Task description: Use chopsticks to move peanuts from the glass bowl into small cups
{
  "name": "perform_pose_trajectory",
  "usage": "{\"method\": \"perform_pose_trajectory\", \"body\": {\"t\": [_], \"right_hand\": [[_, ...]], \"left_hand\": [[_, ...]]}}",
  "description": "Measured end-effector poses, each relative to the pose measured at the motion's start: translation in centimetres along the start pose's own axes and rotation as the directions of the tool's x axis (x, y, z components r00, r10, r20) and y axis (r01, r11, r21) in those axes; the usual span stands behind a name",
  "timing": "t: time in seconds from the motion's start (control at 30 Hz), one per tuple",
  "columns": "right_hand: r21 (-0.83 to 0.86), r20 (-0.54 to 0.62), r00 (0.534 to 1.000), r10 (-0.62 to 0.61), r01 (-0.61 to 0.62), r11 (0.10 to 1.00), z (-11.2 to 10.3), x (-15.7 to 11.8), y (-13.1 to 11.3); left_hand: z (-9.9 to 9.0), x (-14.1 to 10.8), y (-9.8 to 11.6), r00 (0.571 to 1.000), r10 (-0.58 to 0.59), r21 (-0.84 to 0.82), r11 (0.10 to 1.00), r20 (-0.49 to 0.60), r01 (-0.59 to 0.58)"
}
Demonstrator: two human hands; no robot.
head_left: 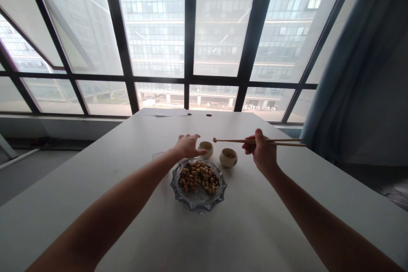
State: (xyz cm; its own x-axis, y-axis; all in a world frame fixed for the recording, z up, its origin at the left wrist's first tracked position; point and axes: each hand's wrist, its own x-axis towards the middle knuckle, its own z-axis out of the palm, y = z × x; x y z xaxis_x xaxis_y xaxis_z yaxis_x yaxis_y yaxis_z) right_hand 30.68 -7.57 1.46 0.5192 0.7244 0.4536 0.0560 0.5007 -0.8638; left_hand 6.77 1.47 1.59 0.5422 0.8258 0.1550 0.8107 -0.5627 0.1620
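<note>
A clear glass bowl with a scalloped rim (199,206) stands on the white table (134,221), with a heap of peanuts (199,174) inside it. Behind the bowl are two small cream cups, the left cup (207,148) and the right cup (228,158); something brownish lies in the right one. My left hand (190,146) has its fingers apart, its thumb at the left cup's near side. To the right of the cups, my right hand (260,148) is closed around wooden chopsticks (287,142). Their tips point left, with a small brown piece (214,140) at the end.
White papers (164,112) lie at the table's far edge, near two dark round spots. A clear, faint object (157,155) sits left of the bowl. Windows rise behind the table, and a blue curtain (341,63) hangs at the right.
</note>
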Motion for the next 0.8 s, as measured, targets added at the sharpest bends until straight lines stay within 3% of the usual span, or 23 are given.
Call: {"method": "perform_pose_trajectory", "body": {"t": [0.1, 0.2, 0.4, 0.63, 0.8], "right_hand": [[0.016, -0.020, 1.000, 0.006, -0.006, 1.000, -0.4, 0.4, 0.3], [0.013, -0.033, 0.999, 0.003, -0.002, 1.000, -0.7, 0.8, 0.4], [-0.016, -0.055, 0.998, -0.021, 0.020, 1.000, -1.4, 1.3, 0.7], [-0.049, -0.013, 0.999, -0.049, 0.048, 0.998, -1.4, 0.8, 0.9], [-0.113, 0.047, 0.999, -0.027, 0.033, 0.993, -0.9, -0.1, 1.9]], "left_hand": [[0.8, 3.0, 1.0, 0.983, -0.076, 0.020, 0.997, 0.166, 0.073], [1.2, 4.5, 1.3, 0.971, -0.088, 0.011, 0.996, 0.220, 0.088], [1.7, 4.6, 1.6, 0.987, -0.021, -0.035, 0.999, 0.161, 0.027], [2.6, 4.6, 1.8, 0.985, 0.131, -0.021, 0.991, 0.110, -0.129], [2.9, 4.5, 1.7, 0.982, 0.168, -0.007, 0.986, 0.090, -0.168]]}}
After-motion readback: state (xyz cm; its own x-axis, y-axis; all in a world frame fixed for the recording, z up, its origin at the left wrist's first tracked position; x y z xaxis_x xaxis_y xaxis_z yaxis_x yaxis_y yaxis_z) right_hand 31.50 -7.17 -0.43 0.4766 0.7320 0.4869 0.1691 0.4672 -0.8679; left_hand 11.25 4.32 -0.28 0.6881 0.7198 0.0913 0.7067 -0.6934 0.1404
